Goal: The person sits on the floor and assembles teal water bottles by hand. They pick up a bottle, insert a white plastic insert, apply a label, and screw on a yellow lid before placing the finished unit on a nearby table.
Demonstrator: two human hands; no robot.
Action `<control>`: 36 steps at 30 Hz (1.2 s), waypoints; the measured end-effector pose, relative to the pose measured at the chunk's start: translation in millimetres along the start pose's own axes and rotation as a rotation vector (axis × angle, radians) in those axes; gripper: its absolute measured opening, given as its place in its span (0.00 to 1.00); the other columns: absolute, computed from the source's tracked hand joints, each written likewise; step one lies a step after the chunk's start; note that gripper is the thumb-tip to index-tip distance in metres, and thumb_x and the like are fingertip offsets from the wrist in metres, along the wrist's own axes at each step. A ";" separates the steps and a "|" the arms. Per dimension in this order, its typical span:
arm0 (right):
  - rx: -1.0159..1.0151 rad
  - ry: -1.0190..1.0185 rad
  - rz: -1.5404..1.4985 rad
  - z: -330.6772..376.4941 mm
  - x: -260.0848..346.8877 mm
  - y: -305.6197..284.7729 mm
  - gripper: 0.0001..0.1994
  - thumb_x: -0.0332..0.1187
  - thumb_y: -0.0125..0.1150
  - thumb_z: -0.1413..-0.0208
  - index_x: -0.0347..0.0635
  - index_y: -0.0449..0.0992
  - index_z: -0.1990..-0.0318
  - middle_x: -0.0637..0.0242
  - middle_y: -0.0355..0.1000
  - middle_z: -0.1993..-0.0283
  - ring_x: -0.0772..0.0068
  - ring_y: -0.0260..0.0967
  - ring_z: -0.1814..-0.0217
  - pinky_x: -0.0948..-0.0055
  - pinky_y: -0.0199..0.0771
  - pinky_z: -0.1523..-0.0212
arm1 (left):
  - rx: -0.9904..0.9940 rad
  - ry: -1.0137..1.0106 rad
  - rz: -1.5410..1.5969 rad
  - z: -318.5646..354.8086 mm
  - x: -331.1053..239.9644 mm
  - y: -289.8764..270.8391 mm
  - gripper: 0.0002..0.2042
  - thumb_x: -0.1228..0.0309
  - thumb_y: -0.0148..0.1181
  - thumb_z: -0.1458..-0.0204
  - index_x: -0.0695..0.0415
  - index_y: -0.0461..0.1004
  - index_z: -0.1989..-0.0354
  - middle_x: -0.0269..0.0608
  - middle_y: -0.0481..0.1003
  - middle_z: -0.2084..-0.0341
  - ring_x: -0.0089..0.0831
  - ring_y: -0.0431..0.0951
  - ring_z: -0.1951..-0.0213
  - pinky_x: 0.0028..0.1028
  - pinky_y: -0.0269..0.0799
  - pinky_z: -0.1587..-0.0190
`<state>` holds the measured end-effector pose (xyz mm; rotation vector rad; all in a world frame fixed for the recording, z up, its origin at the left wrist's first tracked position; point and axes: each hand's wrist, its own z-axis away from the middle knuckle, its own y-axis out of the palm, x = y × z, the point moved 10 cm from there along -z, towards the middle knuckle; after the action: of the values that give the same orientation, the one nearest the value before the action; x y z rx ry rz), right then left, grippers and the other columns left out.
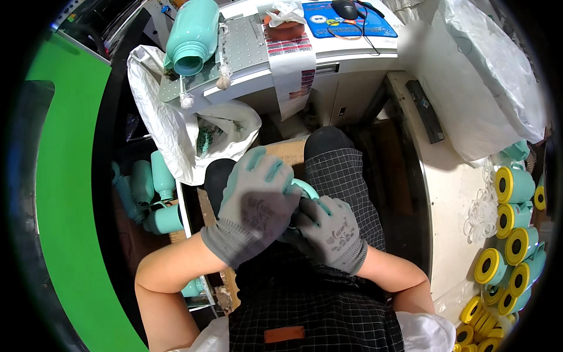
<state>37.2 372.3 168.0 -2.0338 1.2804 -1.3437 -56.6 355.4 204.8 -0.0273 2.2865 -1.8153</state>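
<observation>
Both my hands wear grey knitted gloves with teal fingers and meet over my lap. A curved, glossy teal piece (306,188) shows between them; the rest of it is hidden, so its kind is unclear. My right hand (331,229) is closed round this piece, its fingers bent inward. Just to its left and higher, my left hand (258,199) has its back turned up and its fingers curled forward and down. Its thumb side touches the right hand's area; whatever lies under its palm is out of sight.
Ahead, a teal jug (193,38) lies on a perforated metal plate (243,44) on a white desk. A white sack (158,117) stands below. Several teal jugs (142,182) lie at left; yellow-rimmed teal ones (516,246) crowd the right bench, beside a large white bag (487,88).
</observation>
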 end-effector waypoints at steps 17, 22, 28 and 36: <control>-0.218 0.128 -0.009 34.5 -21.5 -32.7 0.17 0.42 0.82 0.62 0.47 0.77 0.74 0.66 0.75 0.65 0.63 0.72 0.66 0.64 0.71 0.67 | -0.004 0.067 0.276 -13.5 -12.7 15.4 0.18 0.64 0.69 0.50 0.58 0.76 0.52 0.43 0.77 0.63 0.42 0.82 0.61 0.36 0.79 0.60; -0.429 0.754 -0.466 146.3 -84.3 -83.4 0.36 0.29 0.74 0.58 0.34 0.67 0.39 0.49 0.65 0.36 0.60 0.70 0.40 0.61 0.73 0.38 | -0.079 0.001 0.371 72.9 -26.4 82.7 0.37 0.42 0.67 0.47 0.56 0.68 0.37 0.52 0.70 0.41 0.50 0.72 0.43 0.45 0.70 0.41; -0.312 1.421 -1.167 228.0 -107.6 -43.8 0.27 0.45 0.48 0.32 0.32 0.67 0.35 0.60 0.78 0.63 0.71 0.73 0.78 0.76 0.73 0.80 | -0.222 0.114 0.633 14.9 -19.6 39.8 0.24 0.61 0.69 0.45 0.60 0.74 0.42 0.49 0.78 0.51 0.48 0.80 0.52 0.42 0.77 0.47; -0.670 1.039 -0.797 256.1 -148.9 -94.9 0.44 0.54 0.57 0.35 0.32 0.48 0.23 0.47 0.60 0.31 0.56 0.63 0.39 0.59 0.64 0.42 | -0.123 -0.890 1.235 -98.5 233.9 229.8 0.40 0.59 0.77 0.51 0.69 0.65 0.34 0.48 0.74 0.43 0.31 0.74 0.42 0.32 0.69 0.40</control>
<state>286.6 506.2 39.2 -2.4956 1.4566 -2.9337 -274.6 468.8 -33.5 0.3802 1.2227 -0.7400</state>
